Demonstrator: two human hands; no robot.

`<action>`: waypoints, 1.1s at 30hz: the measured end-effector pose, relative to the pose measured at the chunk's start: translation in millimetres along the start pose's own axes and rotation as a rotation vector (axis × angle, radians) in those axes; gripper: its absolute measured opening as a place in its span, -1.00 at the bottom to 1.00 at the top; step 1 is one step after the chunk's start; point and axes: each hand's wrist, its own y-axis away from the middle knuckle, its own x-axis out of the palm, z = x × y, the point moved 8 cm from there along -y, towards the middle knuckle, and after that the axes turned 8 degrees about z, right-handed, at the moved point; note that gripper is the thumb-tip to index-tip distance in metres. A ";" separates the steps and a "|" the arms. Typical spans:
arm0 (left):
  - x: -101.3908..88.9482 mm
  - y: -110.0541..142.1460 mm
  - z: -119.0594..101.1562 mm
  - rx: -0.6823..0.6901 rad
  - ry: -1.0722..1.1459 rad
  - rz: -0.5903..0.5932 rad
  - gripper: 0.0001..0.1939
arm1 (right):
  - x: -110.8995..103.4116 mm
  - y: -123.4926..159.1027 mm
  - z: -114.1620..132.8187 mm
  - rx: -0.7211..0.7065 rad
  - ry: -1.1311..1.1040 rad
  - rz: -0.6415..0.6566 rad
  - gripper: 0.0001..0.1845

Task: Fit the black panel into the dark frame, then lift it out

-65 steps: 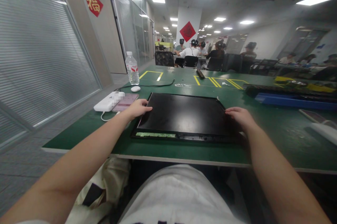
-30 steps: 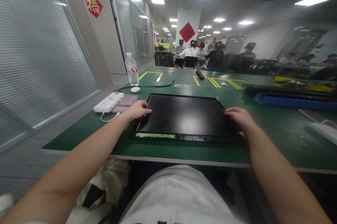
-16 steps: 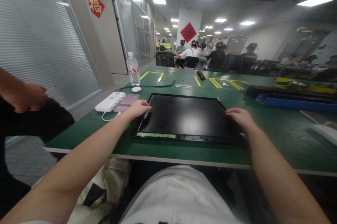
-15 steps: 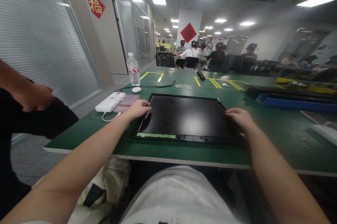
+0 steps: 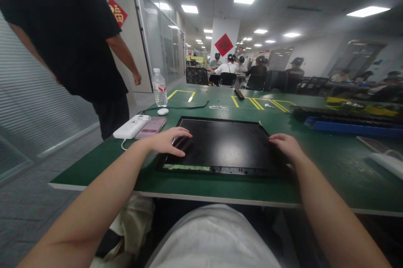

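Observation:
A black LCD screen panel (image 5: 217, 142) lies face up on the green table, inside a thin dark frame. Along its near left edge runs a green circuit board strip (image 5: 185, 167). My left hand (image 5: 168, 140) reaches over the panel's left side, thumb and fingers spread apart, with nothing between them; whether the fingertips touch the surface is hard to tell. At the right edge, my right hand (image 5: 285, 145) has its thumb and fingers pressed together on the panel's rim.
Left of the panel are a white power bank (image 5: 130, 127) with a cable, a phone (image 5: 151, 128), a white earbud case (image 5: 163, 111) and a water bottle (image 5: 159, 87). A blue tray (image 5: 349, 126) stands at right. A person in black (image 5: 72, 37) is beside the table's left end.
My left hand has moved inward over the panel and opened its fingers. My right hand stays at the right edge. The person at left has moved further along, beyond the table corner.

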 end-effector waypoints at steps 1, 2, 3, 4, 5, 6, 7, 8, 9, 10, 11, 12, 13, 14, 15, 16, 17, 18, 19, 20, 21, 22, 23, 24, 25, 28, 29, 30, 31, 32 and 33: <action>2.1 0.4 -0.8 0.006 0.006 0.025 -0.24 | -0.2 -0.3 -0.1 -0.004 0.004 -0.003 -0.91; 3.6 0.8 -1.2 0.010 0.009 0.041 -0.21 | -0.4 -0.6 -0.1 -0.010 0.007 -0.007 -0.92; 4.6 1.2 -1.3 0.014 0.009 0.051 -0.19 | -0.5 -1.0 0.0 -0.021 0.010 -0.011 -0.92; 5.5 1.6 -1.3 0.020 0.005 0.061 -0.17 | -0.6 -1.4 -0.1 -0.031 0.013 -0.015 -0.92; 6.3 1.9 -1.4 0.029 0.001 0.069 -0.14 | -0.5 -1.8 -0.5 -0.036 0.015 -0.016 -0.92; 7.0 2.3 -1.5 0.039 -0.002 0.078 -0.11 | -0.3 -2.2 -1.0 -0.040 0.012 -0.017 -0.91; 7.6 2.6 -1.4 0.048 -0.006 0.086 -0.08 | -0.2 -2.5 -1.7 -0.041 0.007 -0.016 -0.91; 8.4 2.8 -1.1 0.053 -0.009 0.097 -0.06 | 0.0 -2.8 -2.5 -0.039 0.002 -0.014 -0.91; 9.1 3.0 -0.4 0.052 -0.014 0.106 -0.04 | 0.3 -3.1 -3.3 -0.034 -0.001 -0.011 -0.91; 9.4 3.0 0.3 0.050 -0.017 0.112 -0.03 | 0.6 -3.4 -4.1 -0.029 -0.003 -0.007 -0.90; 9.4 3.0 0.6 0.049 -0.017 0.112 -0.02 | 0.9 -3.8 -4.7 -0.024 -0.004 -0.004 -0.91; 9.2 2.9 0.4 0.053 -0.015 0.110 -0.02 | 1.2 -4.2 -5.3 -0.021 -0.006 -0.001 -0.91; 8.8 2.8 -0.5 0.064 -0.011 0.104 -0.02 | 1.4 -4.6 -5.7 -0.019 -0.010 0.001 -0.92; 8.3 2.7 -1.8 0.078 -0.006 0.097 -0.02 | 1.5 -5.1 -6.1 -0.020 -0.015 0.000 -0.92; 7.9 2.7 -3.2 0.093 -0.001 0.092 -0.02 | 1.5 -5.4 -6.4 -0.021 -0.021 -0.002 -0.93; 7.8 2.7 -4.4 0.106 0.002 0.089 -0.03 | 1.7 -5.8 -6.6 -0.023 -0.026 -0.002 -0.93; 8.0 2.6 -5.2 0.116 0.002 0.088 -0.03 | 2.1 -6.0 -6.7 -0.025 -0.028 0.000 -0.93; 8.3 2.6 -5.5 0.123 0.001 0.087 -0.03 | 2.5 -6.2 -6.6 -0.027 -0.030 0.003 -0.92; 8.5 2.6 -5.6 0.129 -0.001 0.086 -0.02 | 2.9 -6.1 -6.5 -0.028 -0.033 0.007 -0.92; 8.7 2.6 -5.6 0.135 -0.001 0.085 -0.02 | 3.2 -5.9 -6.2 -0.028 -0.035 0.010 -0.92; 9.1 2.7 -5.5 0.140 0.001 0.086 -0.02 | 3.3 -5.5 -5.6 -0.029 -0.038 0.012 -0.92; 9.5 2.7 -5.5 0.143 0.005 0.089 -0.03 | 3.2 -4.9 -5.1 -0.027 -0.041 0.010 -0.92; 10.0 2.7 -5.6 0.145 0.010 0.094 -0.04 | 2.9 -4.2 -4.6 -0.024 -0.043 0.007 -0.91; 10.6 2.6 -6.0 0.143 0.014 0.101 -0.05 | 2.6 -3.4 -4.0 -0.021 -0.045 0.004 -0.91; 11.0 2.6 -6.7 0.140 0.017 0.106 -0.05 | 2.4 -2.7 -3.4 -0.018 -0.043 0.003 -0.90; 10.8 2.5 -10.6 0.128 0.009 0.111 -0.06 | 2.0 -1.5 -2.4 -0.012 -0.024 0.002 -0.90; 10.6 2.4 -12.4 0.129 0.005 0.110 -0.06 | 1.8 -1.6 -2.2 -0.015 -0.018 0.000 -0.90; 10.5 2.3 -14.2 0.133 0.002 0.109 -0.06 | 1.7 -1.8 -2.2 -0.020 -0.013 -0.002 -0.90; 10.5 2.2 -15.9 0.140 0.002 0.109 -0.06 | 1.6 -2.3 -2.3 -0.025 -0.010 -0.004 -0.91; 10.6 2.1 -17.2 0.149 0.003 0.109 -0.07 | 1.8 -2.9 -2.7 -0.028 -0.007 -0.004 -0.91; 10.8 1.9 -18.0 0.159 0.006 0.110 -0.07 | 2.1 -3.6 -3.3 -0.029 -0.005 -0.002 -0.91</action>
